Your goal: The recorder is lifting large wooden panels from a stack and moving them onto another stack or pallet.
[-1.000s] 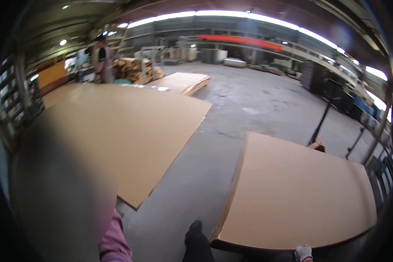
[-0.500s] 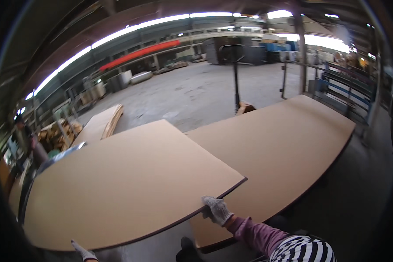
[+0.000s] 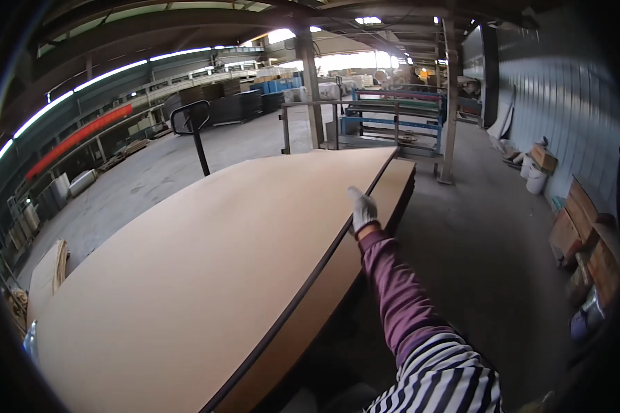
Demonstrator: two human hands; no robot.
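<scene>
A large tan board (image 3: 207, 248) with a dark edge fills the middle of the view. My right hand (image 3: 363, 210), in a pale knit glove, grips its right-hand edge toward the far corner. The thumb lies on the top face, while the fingers curl out of sight under the edge. Beneath it is a stack of similar boards (image 3: 401, 180), showing along the right side and at the far right corner. The upper board covers most of that stack. My left hand is out of the picture.
A pallet-jack handle (image 3: 198, 141) rises beyond the boards. Past the far corner are a metal rack (image 3: 393, 124) and a post (image 3: 449, 103). White buckets (image 3: 536, 179) and wooden pieces (image 3: 585, 206) line the right wall. Another board pile (image 3: 46, 279) lies at far left.
My view has swung to the right. The upper board has moved over the stack, covering most of it, with my right hand still on its edge. My left hand has left the picture.
</scene>
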